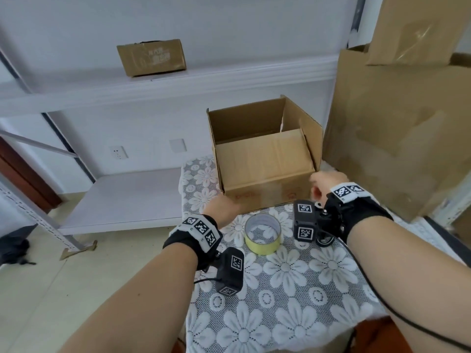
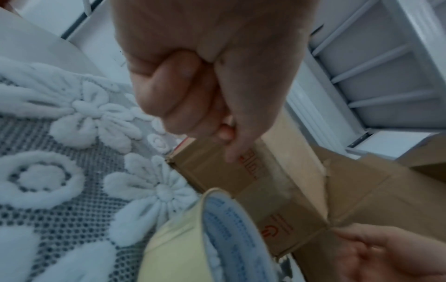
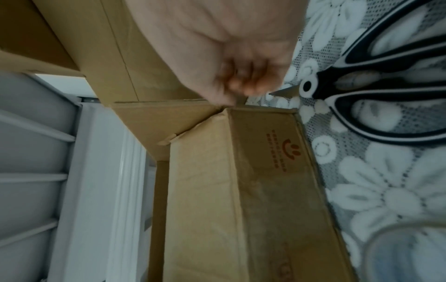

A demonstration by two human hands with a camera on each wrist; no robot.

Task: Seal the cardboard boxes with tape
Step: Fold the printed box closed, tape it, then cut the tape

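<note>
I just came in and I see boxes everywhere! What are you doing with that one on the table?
A person is getting an open cardboard box ready to close and tape. Their left hand touches its near left bottom corner, and their right hand is at its near right corner. The flaps are still up. A roll of tape sits untouched on the flowery tablecloth just in front, and scissors lie nearby.

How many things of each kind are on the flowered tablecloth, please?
Open cardboard box: 1
Roll of tape: 1
Scissors: 1
Total: 3
</note>
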